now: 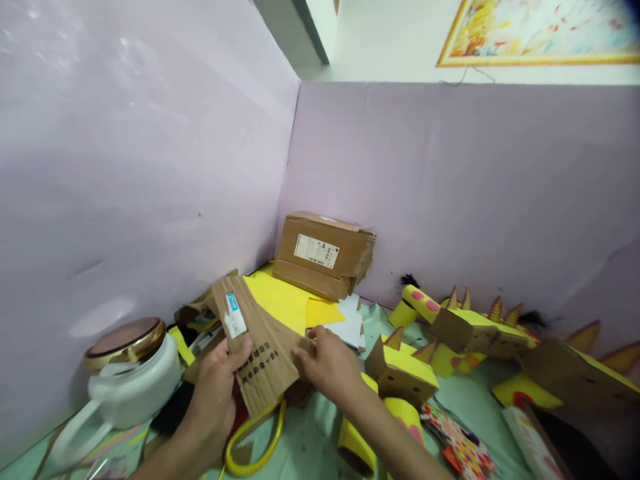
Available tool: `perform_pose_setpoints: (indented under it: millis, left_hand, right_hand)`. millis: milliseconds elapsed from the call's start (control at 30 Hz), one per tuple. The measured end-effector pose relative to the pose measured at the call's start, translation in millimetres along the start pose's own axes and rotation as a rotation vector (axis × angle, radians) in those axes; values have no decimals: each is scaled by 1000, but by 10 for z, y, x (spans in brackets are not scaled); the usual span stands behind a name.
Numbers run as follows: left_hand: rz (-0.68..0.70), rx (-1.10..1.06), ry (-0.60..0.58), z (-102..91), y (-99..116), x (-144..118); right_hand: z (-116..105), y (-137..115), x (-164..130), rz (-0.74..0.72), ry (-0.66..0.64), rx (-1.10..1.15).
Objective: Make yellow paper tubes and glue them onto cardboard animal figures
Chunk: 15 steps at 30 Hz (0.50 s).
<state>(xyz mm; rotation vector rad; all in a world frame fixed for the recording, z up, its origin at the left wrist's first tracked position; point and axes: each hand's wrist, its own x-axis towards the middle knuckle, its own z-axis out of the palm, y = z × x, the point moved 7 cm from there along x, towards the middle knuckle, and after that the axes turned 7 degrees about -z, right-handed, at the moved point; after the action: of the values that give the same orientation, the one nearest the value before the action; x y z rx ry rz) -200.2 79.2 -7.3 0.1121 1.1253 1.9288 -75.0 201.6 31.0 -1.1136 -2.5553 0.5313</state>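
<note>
Cardboard strip pinched between both hands

Cardboard strip (257, 347), brown and printed with dark characters, is gripped at both sides: the left hand (213, 393) closes on its left edge with the thumb pressed on the face just below a white and blue sticker (234, 315), and the right hand (327, 363) nips its right edge between fingertips. The strip is tilted, its upper end leaning away to the left.

Just beneath the grip lie yellow-handled scissors (255, 440) on the pale green table cover (310, 433). Left of the grip stands a white jug with a bronze lid (127, 370). Behind it are yellow paper sheets (285, 300) and, further back against the lilac partition (450, 187), a torn cardboard box (323, 257). To the right sit yellow-and-brown cardboard animal figures (435, 353) with spikes and pink spots.

The step in hand looks like positioning or inspecting the piece. Any cut or fold would seem to call for one hand to keep the strip steady while the other frees itself.
</note>
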Motion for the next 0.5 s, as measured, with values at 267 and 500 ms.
perform_pose_setpoints:
  millis: [267,500]
  left_hand:
    - [-103,5,16,-20,-203,80]
    - [-94,-112,-296,318,-399,-153]
  right_hand:
    - [252,105,126,16,-104,195]
    - [299,438,-385,14,105,832]
